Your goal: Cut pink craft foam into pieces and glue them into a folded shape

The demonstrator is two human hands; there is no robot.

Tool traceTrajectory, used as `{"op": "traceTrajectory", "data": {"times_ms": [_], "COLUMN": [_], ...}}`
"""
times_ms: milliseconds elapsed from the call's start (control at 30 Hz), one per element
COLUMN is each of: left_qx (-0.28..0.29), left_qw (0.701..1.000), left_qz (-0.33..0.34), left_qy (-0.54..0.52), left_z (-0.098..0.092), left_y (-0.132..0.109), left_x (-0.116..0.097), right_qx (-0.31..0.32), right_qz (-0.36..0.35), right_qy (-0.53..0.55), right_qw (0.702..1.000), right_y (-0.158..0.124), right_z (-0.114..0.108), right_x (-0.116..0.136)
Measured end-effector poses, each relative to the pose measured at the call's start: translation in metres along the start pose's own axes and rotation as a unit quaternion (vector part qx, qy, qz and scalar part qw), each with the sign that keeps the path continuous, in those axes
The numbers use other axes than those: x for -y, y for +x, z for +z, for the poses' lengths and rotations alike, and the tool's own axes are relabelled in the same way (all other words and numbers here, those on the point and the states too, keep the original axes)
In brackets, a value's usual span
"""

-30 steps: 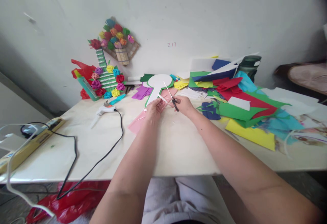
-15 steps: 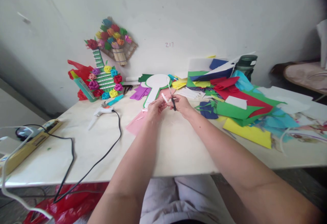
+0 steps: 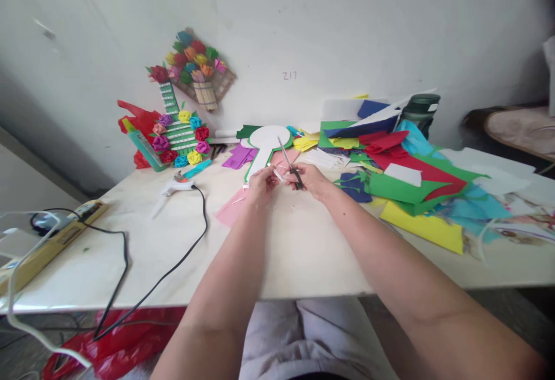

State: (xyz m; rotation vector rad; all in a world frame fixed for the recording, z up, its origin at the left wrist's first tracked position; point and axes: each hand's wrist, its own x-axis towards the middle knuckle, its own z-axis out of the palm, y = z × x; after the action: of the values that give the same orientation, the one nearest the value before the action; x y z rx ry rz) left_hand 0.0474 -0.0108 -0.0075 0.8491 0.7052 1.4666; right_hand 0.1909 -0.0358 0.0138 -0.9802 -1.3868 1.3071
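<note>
My left hand [image 3: 263,185] pinches a small white strip [image 3: 277,175], perhaps paper. My right hand [image 3: 311,181] is closed round the black handles of a pair of scissors [image 3: 284,150], whose blades point up and to the left. The fingertips of both hands nearly meet at the strip. Just beyond them lies a white, guitar-like cutout with a green border [image 3: 269,136]. Pink paper [image 3: 232,207] rests on the table beside and partly under my left hand.
A white glue gun [image 3: 176,189] with a black cord lies left, near a power strip [image 3: 52,247]. A flower-decked paper guitar [image 3: 180,134] leans at the back beside a glue bottle [image 3: 145,150]. Coloured sheets [image 3: 403,183] and a dark green bottle [image 3: 420,113] stand right.
The scissors have tilted further left in my right hand. The white strip has turned and shifted slightly left and down between my hands. The whole view has moved a little.
</note>
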Motion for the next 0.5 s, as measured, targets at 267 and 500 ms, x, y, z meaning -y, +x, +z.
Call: {"op": "traceTrajectory", "data": {"times_ms": [267, 500], "left_qx": [-0.074, -0.131], "left_qw": [0.995, 0.983], "left_qz": [0.024, 0.048], "left_qy": [-0.066, -0.116], "left_z": [-0.006, -0.005], "left_y": [0.004, 0.006], "left_x": [-0.007, -0.007], "right_qx": [0.129, 0.177], "right_qz": [0.029, 0.044], "right_qy": [-0.091, -0.145], "right_qw": [0.987, 0.973], "right_y": [-0.001, -0.003], "right_z": [-0.019, -0.016], "right_x": [-0.002, -0.002]}}
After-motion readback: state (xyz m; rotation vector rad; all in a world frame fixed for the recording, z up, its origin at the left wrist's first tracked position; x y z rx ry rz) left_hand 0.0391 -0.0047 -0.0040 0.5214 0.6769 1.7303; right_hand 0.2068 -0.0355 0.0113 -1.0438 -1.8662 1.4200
